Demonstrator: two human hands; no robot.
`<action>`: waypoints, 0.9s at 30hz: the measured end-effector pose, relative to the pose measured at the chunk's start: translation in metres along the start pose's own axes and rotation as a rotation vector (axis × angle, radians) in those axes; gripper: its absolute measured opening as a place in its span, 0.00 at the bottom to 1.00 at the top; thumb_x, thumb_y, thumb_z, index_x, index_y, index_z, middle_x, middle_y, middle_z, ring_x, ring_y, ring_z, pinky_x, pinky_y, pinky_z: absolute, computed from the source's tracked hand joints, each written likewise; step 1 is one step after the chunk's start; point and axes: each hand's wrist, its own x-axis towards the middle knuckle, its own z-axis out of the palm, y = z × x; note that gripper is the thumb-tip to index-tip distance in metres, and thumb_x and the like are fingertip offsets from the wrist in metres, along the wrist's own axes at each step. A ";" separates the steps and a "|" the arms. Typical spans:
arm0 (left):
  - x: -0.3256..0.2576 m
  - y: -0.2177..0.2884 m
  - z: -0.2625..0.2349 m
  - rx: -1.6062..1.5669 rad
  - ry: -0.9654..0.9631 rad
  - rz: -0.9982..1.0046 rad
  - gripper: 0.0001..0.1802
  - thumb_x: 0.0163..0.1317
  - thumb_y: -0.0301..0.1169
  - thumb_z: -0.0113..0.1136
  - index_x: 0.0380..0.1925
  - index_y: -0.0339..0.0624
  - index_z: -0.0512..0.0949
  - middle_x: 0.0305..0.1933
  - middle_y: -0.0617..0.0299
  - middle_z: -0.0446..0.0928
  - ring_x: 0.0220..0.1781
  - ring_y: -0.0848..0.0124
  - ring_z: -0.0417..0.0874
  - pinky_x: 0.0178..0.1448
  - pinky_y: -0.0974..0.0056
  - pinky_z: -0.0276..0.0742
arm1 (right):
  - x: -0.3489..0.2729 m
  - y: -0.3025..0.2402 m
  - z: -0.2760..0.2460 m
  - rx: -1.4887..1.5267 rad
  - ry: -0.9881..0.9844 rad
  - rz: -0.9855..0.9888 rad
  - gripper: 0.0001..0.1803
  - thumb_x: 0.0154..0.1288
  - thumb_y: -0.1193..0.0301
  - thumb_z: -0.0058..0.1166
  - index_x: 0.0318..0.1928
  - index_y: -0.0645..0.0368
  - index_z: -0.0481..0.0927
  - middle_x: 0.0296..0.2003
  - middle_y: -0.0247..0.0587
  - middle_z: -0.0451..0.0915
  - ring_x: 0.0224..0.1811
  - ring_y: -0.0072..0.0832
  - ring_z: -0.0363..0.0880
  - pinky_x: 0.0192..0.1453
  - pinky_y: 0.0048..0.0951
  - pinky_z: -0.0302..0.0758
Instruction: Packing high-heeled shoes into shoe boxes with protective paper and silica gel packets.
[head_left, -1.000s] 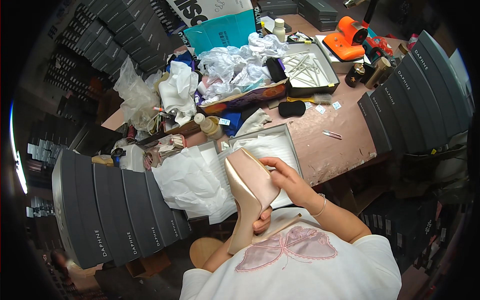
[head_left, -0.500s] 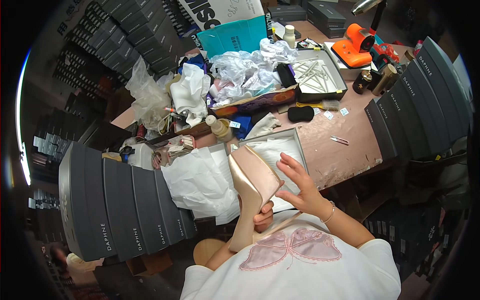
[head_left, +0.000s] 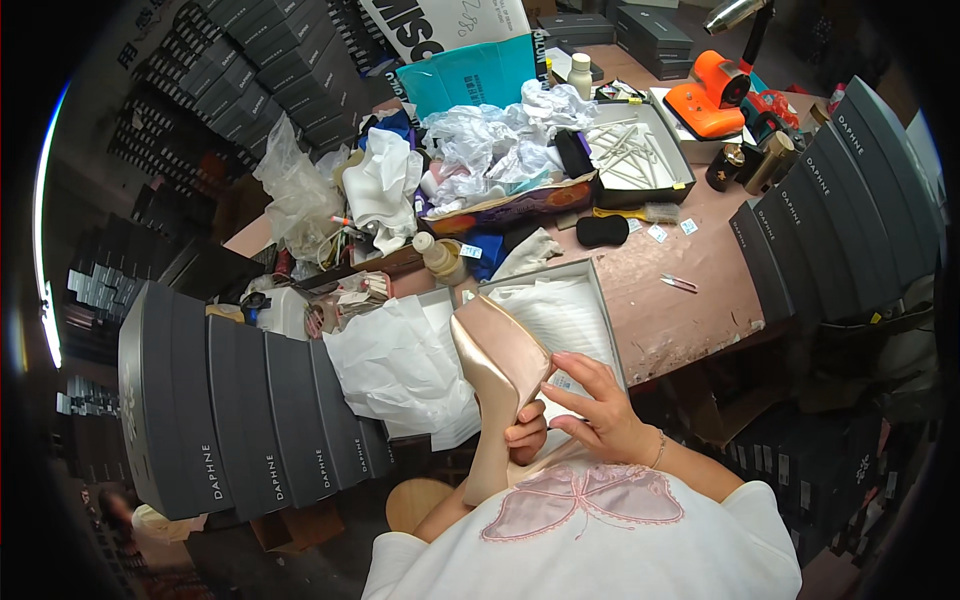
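A champagne-coloured satin high-heeled shoe (head_left: 488, 385) is raised in front of my chest, tilted, with its smooth pinkish side showing. My left hand (head_left: 527, 434) grips it from behind, fingers curled round its narrower middle; the palm is hidden by the shoe. My right hand (head_left: 600, 410) reaches in from the right with its fingers apart, the fingertips touching the shoe's right edge. Behind the shoe lies a grey shoebox (head_left: 605, 310) lined with white padded paper. Crumpled white tissue paper (head_left: 400, 365) spreads over the box's left side.
Stacks of dark shoeboxes stand at the left (head_left: 240, 410) and right (head_left: 830, 210). Small snips (head_left: 679, 283) and a black oval pad (head_left: 602, 231) lie on the pink table (head_left: 690, 330). Farther back are a carton of crumpled plastic (head_left: 500, 150), a tray of white sticks (head_left: 635, 155) and an orange device (head_left: 712, 95).
My right hand has come down and left, bringing its fingertips onto the shoe's edge. The shoe has shifted slightly left and down, still in my left hand.
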 end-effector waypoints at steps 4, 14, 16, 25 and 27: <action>0.019 0.004 0.037 0.162 0.153 0.118 0.39 0.65 0.46 0.55 0.65 0.33 0.53 0.41 0.50 0.73 0.32 0.69 0.76 0.36 0.70 0.79 | 0.002 -0.002 -0.010 0.102 0.041 -0.050 0.28 0.52 0.66 0.68 0.54 0.60 0.77 0.54 0.45 0.76 0.54 0.41 0.75 0.58 0.39 0.69; 0.067 0.019 0.048 0.763 0.451 0.624 0.40 0.63 0.63 0.38 0.55 0.35 0.69 0.45 0.48 0.76 0.41 0.58 0.81 0.46 0.57 0.81 | -0.009 -0.003 0.015 0.160 -0.093 0.020 0.45 0.42 0.54 0.74 0.61 0.56 0.70 0.64 0.54 0.61 0.64 0.49 0.64 0.64 0.43 0.66; 0.075 0.012 0.050 0.939 0.575 0.738 0.40 0.62 0.64 0.37 0.52 0.36 0.71 0.43 0.48 0.78 0.39 0.58 0.82 0.43 0.56 0.81 | -0.010 0.003 0.018 0.137 -0.102 0.048 0.53 0.41 0.54 0.75 0.67 0.56 0.61 0.68 0.59 0.52 0.69 0.54 0.56 0.69 0.46 0.62; 0.073 -0.012 0.051 1.224 0.465 0.834 0.39 0.64 0.62 0.35 0.57 0.38 0.68 0.49 0.48 0.76 0.44 0.55 0.81 0.48 0.54 0.79 | -0.037 0.026 0.039 0.341 -0.036 0.164 0.65 0.41 0.57 0.77 0.72 0.58 0.45 0.70 0.58 0.48 0.71 0.54 0.53 0.71 0.44 0.59; 0.067 -0.014 0.052 1.250 0.415 0.793 0.39 0.64 0.62 0.35 0.58 0.38 0.67 0.50 0.48 0.76 0.46 0.55 0.81 0.49 0.54 0.78 | -0.033 0.024 0.037 0.296 -0.031 0.137 0.61 0.43 0.60 0.76 0.71 0.60 0.49 0.70 0.57 0.51 0.71 0.52 0.55 0.71 0.43 0.59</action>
